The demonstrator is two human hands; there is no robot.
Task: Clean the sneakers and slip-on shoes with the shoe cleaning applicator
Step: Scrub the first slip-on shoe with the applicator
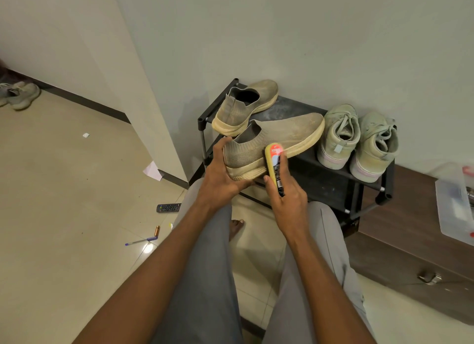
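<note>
My left hand (220, 174) grips the heel of a beige knit slip-on shoe (284, 134), holding it tilted over the front edge of a black shoe rack (323, 179). My right hand (289, 202) holds the shoe cleaning applicator (275, 164), a yellow sponge with a red and black label, pressed against the shoe's side near the cream sole. The second slip-on (246, 107) rests on the rack's top at the back left. Two pale green lace-up sneakers (359, 141) stand side by side at the rack's right end, heels toward me.
A brown wooden cabinet (410, 254) with a clear plastic box (454, 205) on it stands to the right. On the tiled floor at left lie a remote (168, 207), a pen (141, 240), a battery (156, 231) and paper scraps. Another pair of shoes (21, 95) lies far left.
</note>
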